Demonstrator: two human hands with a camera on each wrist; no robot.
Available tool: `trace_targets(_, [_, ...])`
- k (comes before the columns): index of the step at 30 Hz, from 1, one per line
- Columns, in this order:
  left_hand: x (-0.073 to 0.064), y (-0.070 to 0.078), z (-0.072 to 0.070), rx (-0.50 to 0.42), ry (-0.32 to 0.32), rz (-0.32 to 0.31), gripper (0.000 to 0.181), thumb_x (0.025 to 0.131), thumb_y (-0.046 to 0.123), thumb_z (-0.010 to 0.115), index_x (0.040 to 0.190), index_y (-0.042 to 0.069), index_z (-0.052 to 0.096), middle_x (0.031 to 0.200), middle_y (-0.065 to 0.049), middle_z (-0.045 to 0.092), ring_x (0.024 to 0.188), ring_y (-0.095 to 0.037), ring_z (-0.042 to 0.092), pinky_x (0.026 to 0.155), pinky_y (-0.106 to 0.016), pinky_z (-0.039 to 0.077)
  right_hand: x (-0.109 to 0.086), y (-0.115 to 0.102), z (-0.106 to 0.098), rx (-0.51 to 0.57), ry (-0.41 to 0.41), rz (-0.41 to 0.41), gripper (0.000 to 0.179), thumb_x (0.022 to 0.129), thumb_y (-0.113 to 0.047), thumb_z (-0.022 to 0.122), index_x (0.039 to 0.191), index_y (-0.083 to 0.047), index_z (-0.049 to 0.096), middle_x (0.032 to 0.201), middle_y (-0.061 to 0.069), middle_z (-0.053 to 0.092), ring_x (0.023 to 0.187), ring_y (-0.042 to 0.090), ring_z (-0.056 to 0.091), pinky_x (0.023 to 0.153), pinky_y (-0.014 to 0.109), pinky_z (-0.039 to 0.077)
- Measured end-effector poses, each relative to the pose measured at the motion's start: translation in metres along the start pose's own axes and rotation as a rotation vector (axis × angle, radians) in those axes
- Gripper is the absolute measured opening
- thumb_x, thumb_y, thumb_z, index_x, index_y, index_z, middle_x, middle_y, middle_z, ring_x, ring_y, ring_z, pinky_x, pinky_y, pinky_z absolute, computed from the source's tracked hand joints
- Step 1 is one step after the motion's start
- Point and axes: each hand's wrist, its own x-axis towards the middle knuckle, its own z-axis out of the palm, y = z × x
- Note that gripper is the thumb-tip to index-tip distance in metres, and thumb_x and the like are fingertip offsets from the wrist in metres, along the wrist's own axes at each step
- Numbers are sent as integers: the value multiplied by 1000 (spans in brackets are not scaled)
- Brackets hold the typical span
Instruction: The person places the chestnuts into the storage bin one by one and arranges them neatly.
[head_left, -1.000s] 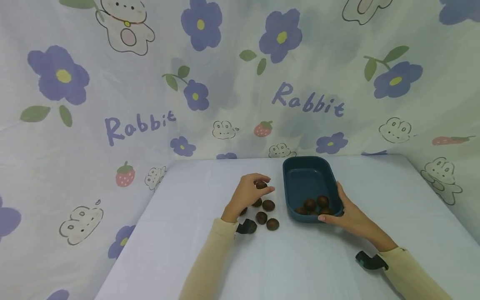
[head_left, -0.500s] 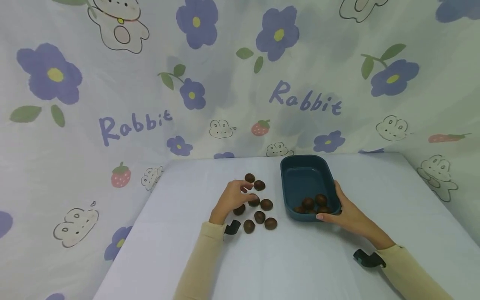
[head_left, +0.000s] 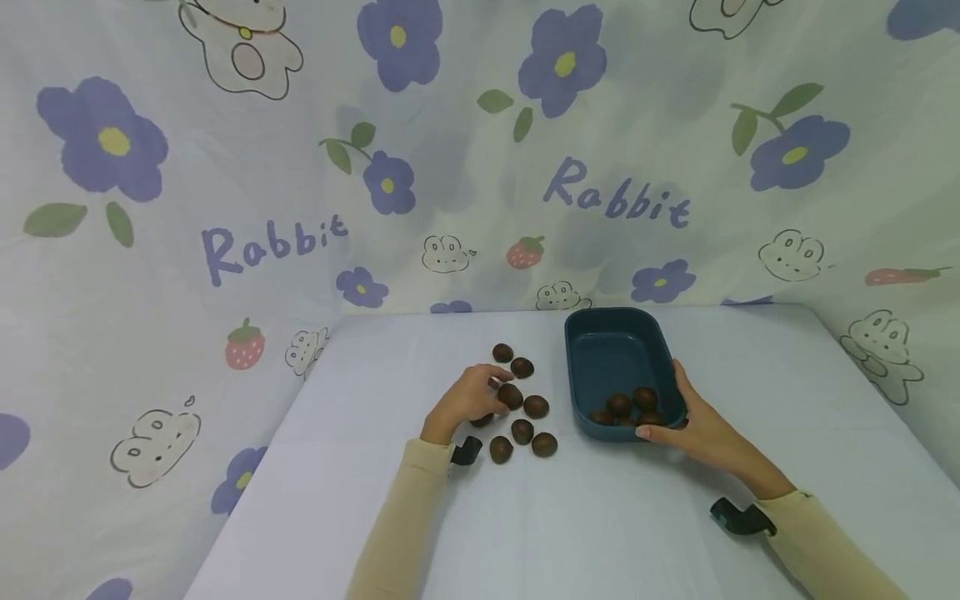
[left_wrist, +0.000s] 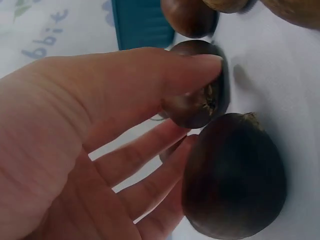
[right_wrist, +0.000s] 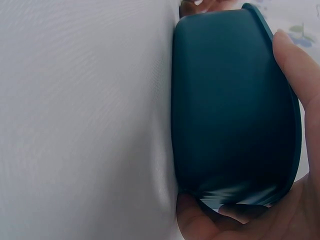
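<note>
My left hand (head_left: 467, 397) is low over the loose chestnuts on the table, pinching one chestnut (head_left: 510, 396) between thumb and fingers. In the left wrist view the thumb lies over that chestnut (left_wrist: 192, 107), while a larger-looking chestnut (left_wrist: 235, 177) sits close beside the fingers. At the near right corner of a dark teal rectangular dish (head_left: 611, 358), my right hand (head_left: 708, 433) grips the wall, thumb over the rim. The right wrist view shows fingertips (right_wrist: 192, 215) low against the dish's side. Several chestnuts (head_left: 618, 406) are gathered inside at its near end.
More chestnuts (head_left: 536, 407) lie scattered left of the dish, two of them farther back. A white cloth (head_left: 600, 533) covers the table. Behind it hangs a patterned curtain (head_left: 465, 183) with flowers and rabbits.
My left hand has drawn back left and toward me from the far chestnuts, one of which it was touching, and now pinches a nearer one. The right hand keeps its grip on the dish.
</note>
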Motion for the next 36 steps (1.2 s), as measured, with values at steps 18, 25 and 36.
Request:
trace_targets(18, [-1, -4, 1, 96, -3, 45, 44, 82, 7, 84, 124, 6, 71, 118, -10, 73, 103, -24, 66, 86, -36, 56, 0, 3, 1, -2, -1, 1, 131, 88, -48, 79, 162, -20, -25, 172, 28, -5, 151, 64, 16, 108, 81, 29])
trace_targets(25, [2, -6, 2, 126, 2, 58, 44, 81, 10, 86, 122, 5, 72, 114, -10, 74, 99, -21, 66, 86, -35, 56, 1, 2, 1, -9, -6, 1, 131, 88, -48, 79, 162, -19, -25, 171, 30, -4, 150, 65, 17, 107, 81, 30])
trace_targets(36, [2, -7, -2, 30, 30, 73, 36, 80, 11, 85, 113, 6, 72, 105, -7, 75, 94, -19, 67, 88, -38, 57, 0, 1, 1, -10, -6, 4, 130, 88, -48, 78, 162, -19, -25, 172, 29, -5, 150, 65, 17, 108, 81, 29])
